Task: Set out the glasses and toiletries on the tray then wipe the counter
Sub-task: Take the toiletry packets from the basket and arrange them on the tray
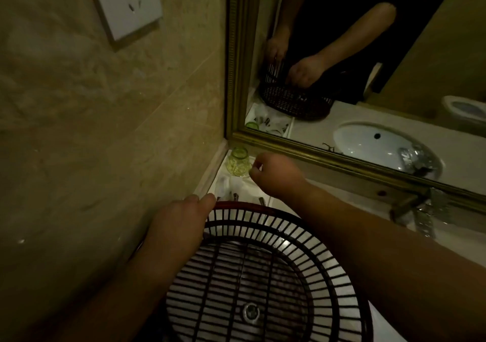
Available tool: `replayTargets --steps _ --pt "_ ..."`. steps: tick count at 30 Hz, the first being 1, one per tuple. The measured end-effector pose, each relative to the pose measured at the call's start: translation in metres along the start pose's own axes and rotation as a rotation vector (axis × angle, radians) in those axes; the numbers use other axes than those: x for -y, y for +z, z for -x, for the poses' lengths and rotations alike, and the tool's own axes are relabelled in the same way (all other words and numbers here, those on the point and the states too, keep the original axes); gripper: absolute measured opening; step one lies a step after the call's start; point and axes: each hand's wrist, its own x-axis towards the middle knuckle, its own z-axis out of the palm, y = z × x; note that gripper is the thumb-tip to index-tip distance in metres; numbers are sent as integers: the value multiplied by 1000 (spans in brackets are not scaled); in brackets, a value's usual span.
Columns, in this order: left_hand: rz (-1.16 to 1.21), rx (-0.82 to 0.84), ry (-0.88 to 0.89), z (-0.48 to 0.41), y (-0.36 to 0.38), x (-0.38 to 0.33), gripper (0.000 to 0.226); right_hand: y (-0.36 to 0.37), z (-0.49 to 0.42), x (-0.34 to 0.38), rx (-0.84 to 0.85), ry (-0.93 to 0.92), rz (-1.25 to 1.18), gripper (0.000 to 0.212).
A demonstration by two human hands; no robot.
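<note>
Glass (238, 163) stands upright in the far corner of the tray (238, 188), by the wall and mirror (368, 78). Right hand (273, 173) sits loosely curled just beside it, possibly touching in the dim light. Left hand (178, 226) grips the basket (263, 276) rim on the counter (342, 192).

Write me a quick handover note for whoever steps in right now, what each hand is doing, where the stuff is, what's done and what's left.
Left hand: resting on the far-left rim of the dark slotted basket, steadying it.
Right hand: by the green glass, fingers curled beside it; contact unclear.
Green glass: upright on the floral tray, in the back corner by the wall and the mirror frame.
Basket: in front of the tray, covering its near part; nothing visible inside.
Done: one glass is on the tray.
Left: other glasses and toiletries are not in sight; the counter wipe has not started, and no cloth is visible.
</note>
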Motion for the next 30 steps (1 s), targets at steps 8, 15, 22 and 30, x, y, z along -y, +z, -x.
replayTargets --steps 8,15,22,30 --pt "-43 -26 53 0 1 2 47 7 131 35 16 -347 35 34" --pt "-73 -67 83 1 6 5 49 114 175 1 774 -116 253 36" --pt "-51 -74 72 0 11 7 43 159 163 -17 825 52 239 45" --pt "-63 -99 63 0 10 6 37 173 160 -12 922 -5 179 41"
